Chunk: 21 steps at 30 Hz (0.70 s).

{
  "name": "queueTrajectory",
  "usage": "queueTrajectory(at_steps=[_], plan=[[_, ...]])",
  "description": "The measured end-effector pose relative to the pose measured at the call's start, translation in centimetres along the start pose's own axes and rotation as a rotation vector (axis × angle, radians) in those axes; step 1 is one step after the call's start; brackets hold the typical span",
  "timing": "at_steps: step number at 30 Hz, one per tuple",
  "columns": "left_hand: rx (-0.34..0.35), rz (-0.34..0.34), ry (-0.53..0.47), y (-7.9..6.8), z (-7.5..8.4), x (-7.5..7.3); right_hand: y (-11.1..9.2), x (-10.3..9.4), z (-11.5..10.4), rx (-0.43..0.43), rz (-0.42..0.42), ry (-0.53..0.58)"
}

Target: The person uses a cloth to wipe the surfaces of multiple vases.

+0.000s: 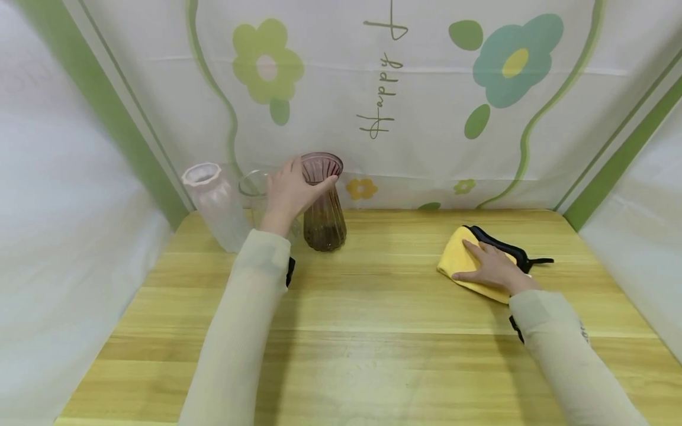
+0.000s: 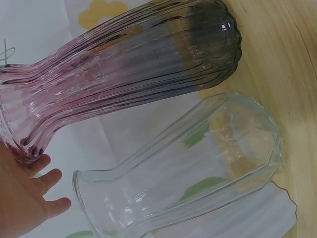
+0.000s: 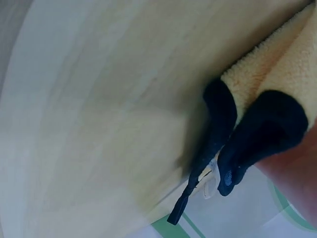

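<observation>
A ribbed glass vase [image 1: 326,219], purple at the top and smoky brown at the base, stands upright at the back of the table. My left hand [image 1: 292,192] holds it near the rim, thumb across the front of its neck. In the left wrist view, three fingertips show just below the purple vase [image 2: 124,69]. A clear glass vase [image 2: 193,163] stands beside it, partly behind my left hand in the head view. On the right, my right hand [image 1: 492,269] lies with spread fingers on a yellow plush cloth item [image 1: 455,254] with black edging and a strap.
A frosted pinkish-white vase [image 1: 218,207] with a wavy rim stands leftmost. The wooden table [image 1: 362,343] ends at a white flower-printed curtain [image 1: 330,89] behind the vases, with white side walls to left and right.
</observation>
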<state>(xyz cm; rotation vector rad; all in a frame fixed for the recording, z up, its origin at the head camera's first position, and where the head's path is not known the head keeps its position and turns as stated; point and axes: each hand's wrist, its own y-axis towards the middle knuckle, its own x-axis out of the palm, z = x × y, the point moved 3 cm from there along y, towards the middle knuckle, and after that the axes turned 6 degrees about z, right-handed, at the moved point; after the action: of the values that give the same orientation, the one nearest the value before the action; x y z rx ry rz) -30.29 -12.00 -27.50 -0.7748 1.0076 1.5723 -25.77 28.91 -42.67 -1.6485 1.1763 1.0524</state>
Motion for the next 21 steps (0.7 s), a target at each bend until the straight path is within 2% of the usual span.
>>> queueTrajectory(at_steps=[14,17,21], plan=[[-0.001,-0.006,-0.006,-0.04,0.14,0.03,0.04,-0.03,0.43,-0.017,0.135,-0.068],[0.003,-0.008,-0.004,-0.03,0.15,0.03,-0.05,-0.1,0.18,-0.065,0.167,-0.096],[0.007,-0.008,0.005,0.01,0.11,0.1,-0.35,-0.09,-0.31,-0.19,0.238,-0.137]])
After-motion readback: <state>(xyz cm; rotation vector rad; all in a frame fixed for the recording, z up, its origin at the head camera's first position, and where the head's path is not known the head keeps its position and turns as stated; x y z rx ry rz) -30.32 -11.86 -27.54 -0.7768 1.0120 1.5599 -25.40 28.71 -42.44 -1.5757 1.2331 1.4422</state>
